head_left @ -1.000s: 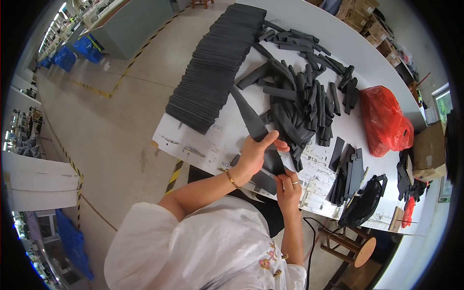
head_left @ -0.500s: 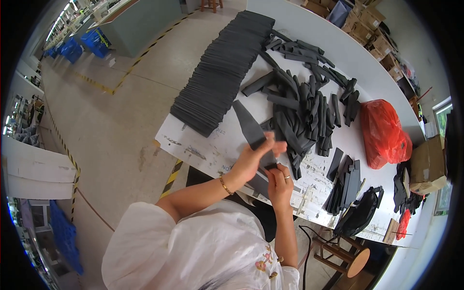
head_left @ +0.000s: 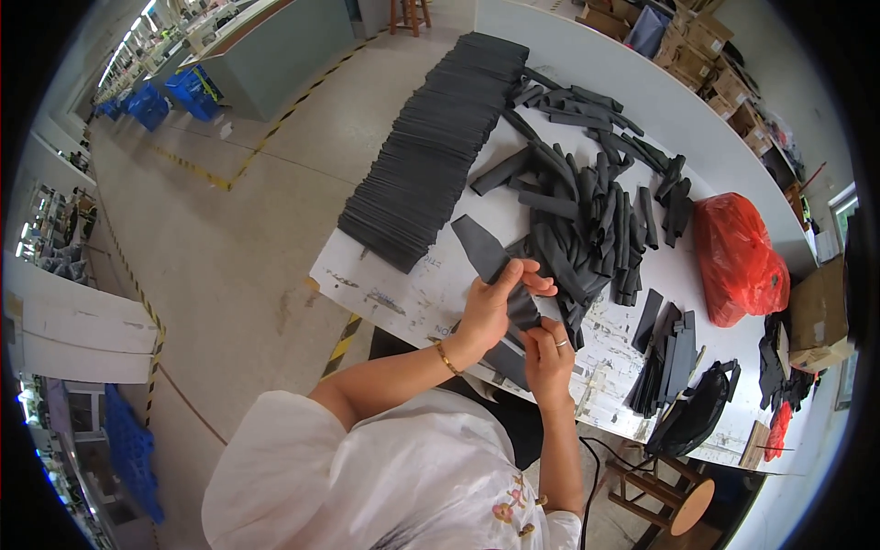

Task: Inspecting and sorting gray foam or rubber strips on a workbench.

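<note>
A flat, dark grey strip of fabric-like material slants across the table's near edge, its tapered end pointing away from me. My left hand grips it around the middle, thumb on top and fingers partly stretched out. At its near end, my right hand, with a ring on one finger, pinches the strip between thumb and fingers. Between the two hands the strip bends. Another dark flat piece lies beneath my hands at the table edge. Just beyond them is a loose heap of rolled dark strips.
A long, neat row of stacked dark strips lies at the far left of the white table. On the right are a red plastic bag, a bundle of flat strips, a black bag and a cardboard box. A wooden stool stands below.
The view has shifted slightly, moving the scene right and down. My left thumb and fingers have closed in on the strip, nearer my right hand. The strip's part between my hands now shows more.
</note>
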Tool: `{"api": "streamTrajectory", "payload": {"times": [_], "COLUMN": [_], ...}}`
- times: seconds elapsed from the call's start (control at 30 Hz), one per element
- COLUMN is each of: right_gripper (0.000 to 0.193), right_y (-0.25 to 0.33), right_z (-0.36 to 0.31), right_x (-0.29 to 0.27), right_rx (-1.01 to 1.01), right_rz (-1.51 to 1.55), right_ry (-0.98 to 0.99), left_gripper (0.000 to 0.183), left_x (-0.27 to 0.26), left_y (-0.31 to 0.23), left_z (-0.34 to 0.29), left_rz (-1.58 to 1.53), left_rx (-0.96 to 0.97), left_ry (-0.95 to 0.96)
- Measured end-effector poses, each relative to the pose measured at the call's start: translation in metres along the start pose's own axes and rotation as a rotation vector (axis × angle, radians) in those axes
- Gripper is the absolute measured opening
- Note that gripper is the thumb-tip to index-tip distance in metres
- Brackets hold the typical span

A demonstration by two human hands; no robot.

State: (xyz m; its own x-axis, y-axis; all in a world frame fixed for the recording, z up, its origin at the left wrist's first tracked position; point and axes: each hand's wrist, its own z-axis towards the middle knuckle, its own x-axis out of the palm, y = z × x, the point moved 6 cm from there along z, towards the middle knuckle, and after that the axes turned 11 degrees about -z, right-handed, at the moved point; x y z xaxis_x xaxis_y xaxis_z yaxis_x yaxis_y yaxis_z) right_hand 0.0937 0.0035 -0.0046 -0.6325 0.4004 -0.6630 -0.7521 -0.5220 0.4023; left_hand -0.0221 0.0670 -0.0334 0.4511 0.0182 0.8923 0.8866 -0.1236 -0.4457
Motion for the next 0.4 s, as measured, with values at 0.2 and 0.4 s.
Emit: {"api": "streamTrajectory", "payload": {"times": [0.2,0.4], "right_gripper": [0.020,0.019], "right_y": [0.001,0.003], "right_z": [0.006,0.012], "right_x": [0.001,0.003], "right_rx": [-0.025,-0.045], "right_rz": [-0.002,-0.003], "right_ry": [0.023,0.062], "left_gripper": [0.035,0.031], "left_x": [-0.006,-0.008], "left_y": [0.007,0.008], "left_z": [0.001,-0.002], "left_rz": [-0.067,-0.096], "left_rx": [-0.050,-0.070], "left_ry": [-0.019,-0.029]}}
